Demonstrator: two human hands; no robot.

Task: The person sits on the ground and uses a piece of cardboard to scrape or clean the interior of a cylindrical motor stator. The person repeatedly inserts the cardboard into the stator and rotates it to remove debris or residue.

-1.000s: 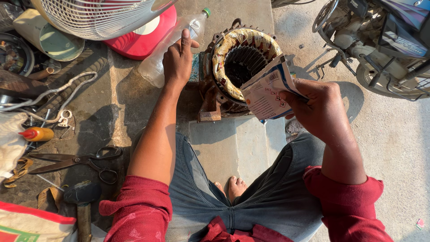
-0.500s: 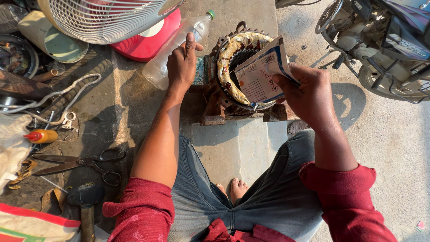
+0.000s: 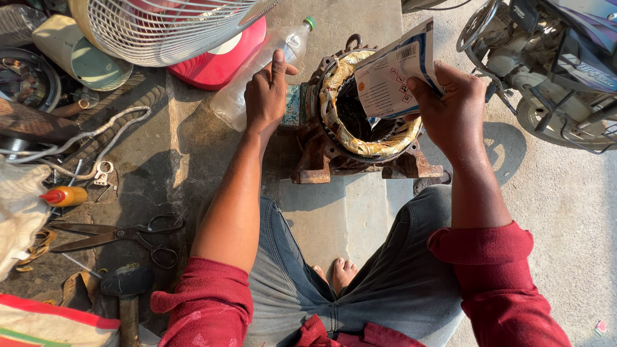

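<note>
My right hand (image 3: pixel 453 106), grip clamped on the paper packet (image 3: pixel 393 74), has risen over the motor stator (image 3: pixel 360 119); left hand (image 3: pixel 267 96) stays flat beside it, grip apart.

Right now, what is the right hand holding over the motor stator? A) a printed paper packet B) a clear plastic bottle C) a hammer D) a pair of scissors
A: the right hand grips a printed paper packet above the motor stator, while the scissors lie on the ground.
</note>
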